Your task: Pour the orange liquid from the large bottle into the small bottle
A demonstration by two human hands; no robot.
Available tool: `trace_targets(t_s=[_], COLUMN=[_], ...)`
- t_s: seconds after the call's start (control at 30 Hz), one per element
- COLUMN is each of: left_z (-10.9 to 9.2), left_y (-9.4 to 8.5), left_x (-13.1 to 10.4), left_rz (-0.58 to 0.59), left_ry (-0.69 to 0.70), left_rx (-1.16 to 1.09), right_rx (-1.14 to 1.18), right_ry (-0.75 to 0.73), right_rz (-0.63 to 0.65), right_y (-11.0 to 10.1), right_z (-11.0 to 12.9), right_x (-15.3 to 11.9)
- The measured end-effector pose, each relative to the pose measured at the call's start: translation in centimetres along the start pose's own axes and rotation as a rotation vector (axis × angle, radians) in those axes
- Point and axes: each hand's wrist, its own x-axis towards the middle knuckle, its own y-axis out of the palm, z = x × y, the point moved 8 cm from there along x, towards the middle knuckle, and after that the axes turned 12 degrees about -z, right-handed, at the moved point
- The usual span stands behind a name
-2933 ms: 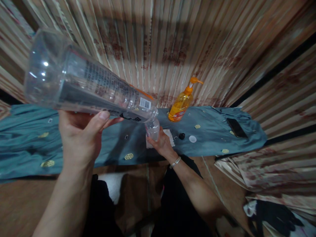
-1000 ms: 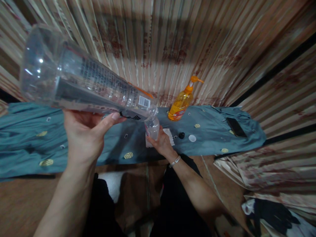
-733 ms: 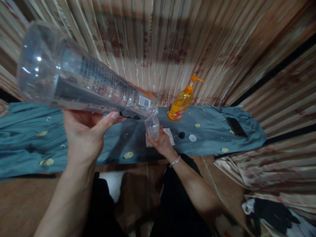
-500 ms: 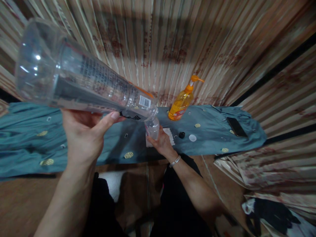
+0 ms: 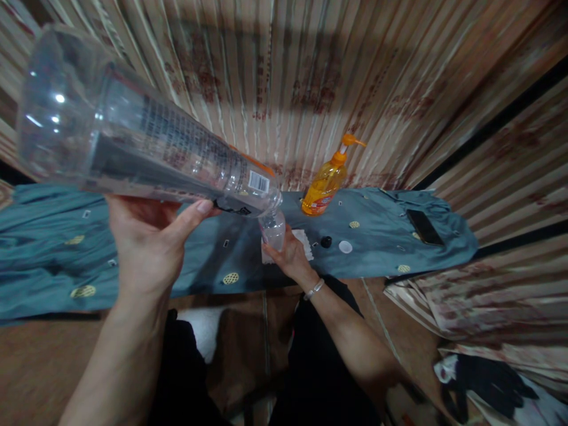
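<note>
The near edge of the teal cloth [image 5: 377, 254] runs just on the wearer's side of the right hand [image 5: 290, 255]; its far edge lies beyond that hand, and the cloth spreads away to either side. A pleated curtain [image 5: 248, 77] rises beyond both hands, and brown floor [image 5: 66, 355] shows below them.

The left hand [image 5: 151, 242], raised over the cloth, cups a large clear bottle [image 5: 177, 154] from underneath, thumb along its near side. That bottle slants mouth-down toward the right hand, blocking the view beyond the left. The right hand grips a small clear bottle [image 5: 275, 228] right at the large one's mouth; whether the two touch, I cannot tell.

A white napkin [image 5: 305, 244] lies beneath the right hand. Just right of it sit a black cap [image 5: 326, 241] and a white disc [image 5: 345, 247], with a dark phone [image 5: 425, 227] farther right. A yellow pump bottle [image 5: 323, 188] stands beyond the right hand, rightward.
</note>
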Motion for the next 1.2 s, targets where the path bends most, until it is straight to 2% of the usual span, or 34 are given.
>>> trace_targets(t_s=[0.43,0.97,1.2], left_z=[0.22,0.22,0.2], left_y=[-0.38,-0.03,0.02], left_x=[0.04,0.01,0.23], left_rz=[-0.033,-0.022,0.003], left_ry=[0.008,0.002,0.041], left_rx=[0.067,0.041,0.002], right_rx=[0.006,-0.026,-0.005], right_ry=[-0.011,-0.007,-0.001], right_rz=[0.009,0.012,0.018], right_y=[0.12,0.23,0.17], right_z=[-0.05,-0.06,0.38], right_x=[-0.04,-0.08,-0.03])
